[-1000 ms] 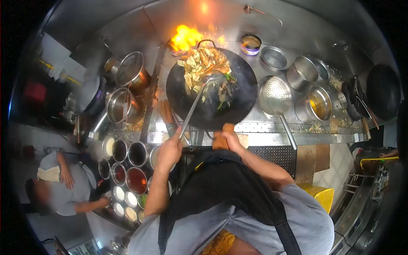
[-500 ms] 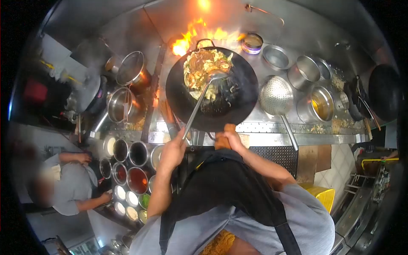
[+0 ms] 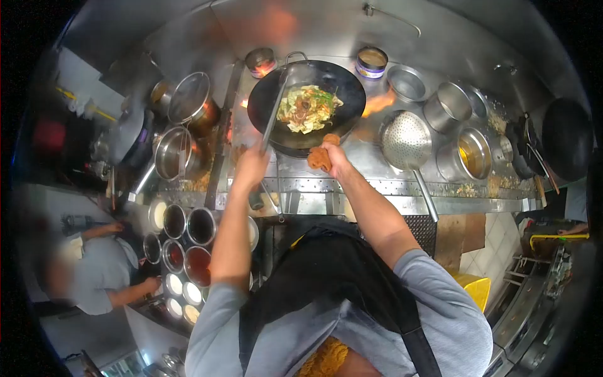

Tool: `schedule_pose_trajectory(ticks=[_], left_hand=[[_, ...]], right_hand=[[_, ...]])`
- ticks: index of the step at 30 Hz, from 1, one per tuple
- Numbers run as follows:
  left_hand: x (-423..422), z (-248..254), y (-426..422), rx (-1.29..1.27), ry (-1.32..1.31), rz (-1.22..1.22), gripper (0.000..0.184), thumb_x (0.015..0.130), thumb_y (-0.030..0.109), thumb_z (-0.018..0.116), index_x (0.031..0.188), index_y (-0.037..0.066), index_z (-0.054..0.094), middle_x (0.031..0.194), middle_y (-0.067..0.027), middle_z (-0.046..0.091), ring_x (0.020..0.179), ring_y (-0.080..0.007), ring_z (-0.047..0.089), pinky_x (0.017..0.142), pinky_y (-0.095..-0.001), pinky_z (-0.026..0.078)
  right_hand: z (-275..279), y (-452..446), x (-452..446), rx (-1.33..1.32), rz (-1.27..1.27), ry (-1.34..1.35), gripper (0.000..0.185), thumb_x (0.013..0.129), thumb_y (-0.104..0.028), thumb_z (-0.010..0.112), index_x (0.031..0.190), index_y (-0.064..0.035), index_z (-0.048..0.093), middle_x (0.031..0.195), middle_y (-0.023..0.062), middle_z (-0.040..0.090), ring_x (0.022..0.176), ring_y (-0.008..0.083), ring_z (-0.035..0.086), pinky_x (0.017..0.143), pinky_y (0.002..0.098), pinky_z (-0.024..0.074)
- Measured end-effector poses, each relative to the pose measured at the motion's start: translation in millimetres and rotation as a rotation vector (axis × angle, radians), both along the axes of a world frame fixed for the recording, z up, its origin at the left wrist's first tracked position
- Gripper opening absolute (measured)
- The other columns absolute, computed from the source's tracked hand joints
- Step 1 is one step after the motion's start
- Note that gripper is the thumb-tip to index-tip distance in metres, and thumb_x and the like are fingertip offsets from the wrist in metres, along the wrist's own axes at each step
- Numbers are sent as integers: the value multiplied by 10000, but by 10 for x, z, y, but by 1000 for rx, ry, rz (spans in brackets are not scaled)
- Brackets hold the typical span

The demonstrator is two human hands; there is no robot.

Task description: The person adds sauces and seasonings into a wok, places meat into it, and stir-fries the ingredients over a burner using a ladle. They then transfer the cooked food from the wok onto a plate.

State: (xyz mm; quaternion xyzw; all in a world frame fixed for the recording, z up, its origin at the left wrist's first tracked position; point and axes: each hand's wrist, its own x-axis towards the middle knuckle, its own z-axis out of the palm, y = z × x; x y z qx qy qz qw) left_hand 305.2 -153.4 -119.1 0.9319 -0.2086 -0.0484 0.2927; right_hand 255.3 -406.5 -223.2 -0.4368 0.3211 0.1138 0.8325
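Observation:
My left hand [image 3: 251, 166] is closed round the long metal handle of a ladle [image 3: 274, 116]. The ladle slants up across the left side of a large black wok [image 3: 347, 85], blurred by motion, and its head is hard to make out. With my right hand [image 3: 337, 159] I grip a folded orange-brown cloth [image 3: 319, 159] at the wok's near side; the wok handle beneath it is hidden. Cabbage-like pieces, green strips and brown bits make up the stir-fry [image 3: 309, 110], gathered in the middle of the wok. Flames [image 3: 379, 103] show at its right edge.
Right of the wok lie a perforated strainer [image 3: 406, 141] and several metal pots [image 3: 447, 107]. Cans [image 3: 372, 61] stand behind. Sauce containers [image 3: 200, 225] fill the lower left, near another person [image 3: 103, 270]. A pan [image 3: 173, 154] sits left.
The wok has moved away from me and tilted, and its contents have slid toward its middle. Both hands have moved forward. The ladle has lifted off the food; the rear flames have shrunk.

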Motion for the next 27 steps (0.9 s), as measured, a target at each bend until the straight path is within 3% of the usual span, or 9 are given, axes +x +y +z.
schedule_pose_trajectory(ticks=[5,7,11,15,17,19,21,22,27], left_hand=[[292,-539,-549,-67,96,54,614,860,151,611,1446,87,441,982,-251,672,932,-425,643,831,-451,508],[147,-406,-330,-50,88,4,613,848,142,618,1441,141,465,985,-238,675,932,-426,644,829,-452,510],[-237,242,310,324,45,-134,602,823,100,627,1396,259,533,967,-223,672,909,-401,656,792,-443,519],[-840,773,779,376,-66,-167,607,831,75,637,1415,185,514,923,-205,676,814,-383,667,730,-450,515],[-996,974,863,327,-36,-156,599,845,77,640,1423,159,503,904,-193,681,769,-367,673,704,-445,512],[-1197,1180,934,18,519,-36,576,862,105,640,1420,128,498,951,-203,698,872,-332,678,788,-409,519],[-1177,1036,886,107,544,-55,582,882,134,656,1432,79,471,1008,-211,701,918,-306,679,819,-377,508],[-1155,734,849,89,413,-74,589,882,133,661,1439,107,469,977,-210,697,863,-312,672,801,-375,510],[-1215,275,586,105,230,9,600,880,129,669,1446,147,468,969,-219,690,829,-343,664,802,-382,512]], right_hand=[[-151,-99,76,68,118,-6,339,909,-275,486,1075,-29,651,903,81,717,686,206,690,380,311,442],[-185,-106,111,62,103,2,350,911,-272,481,1082,-16,646,905,91,715,696,213,693,385,315,451],[-520,-139,233,110,64,-2,360,907,-253,478,1095,12,634,914,115,709,710,239,696,413,332,484],[105,-42,-41,151,81,-14,294,896,-203,497,1100,-17,598,931,123,701,718,259,695,445,351,511],[495,156,-237,112,-150,-9,230,892,-179,518,1083,-62,564,941,117,698,728,261,693,464,362,523],[393,226,-240,137,-201,54,205,895,-187,534,1075,-89,539,926,103,697,731,252,691,438,359,507],[405,242,-208,136,-175,29,200,896,-199,536,1064,-90,543,937,98,694,742,252,690,480,388,532],[399,241,-265,65,-130,33,252,896,-187,528,1109,-54,545,985,124,681,811,275,686,607,434,576],[-179,394,-1303,93,-78,-120,364,887,-192,523,1172,34,544,1052,176,651,907,315,665,752,470,580]])
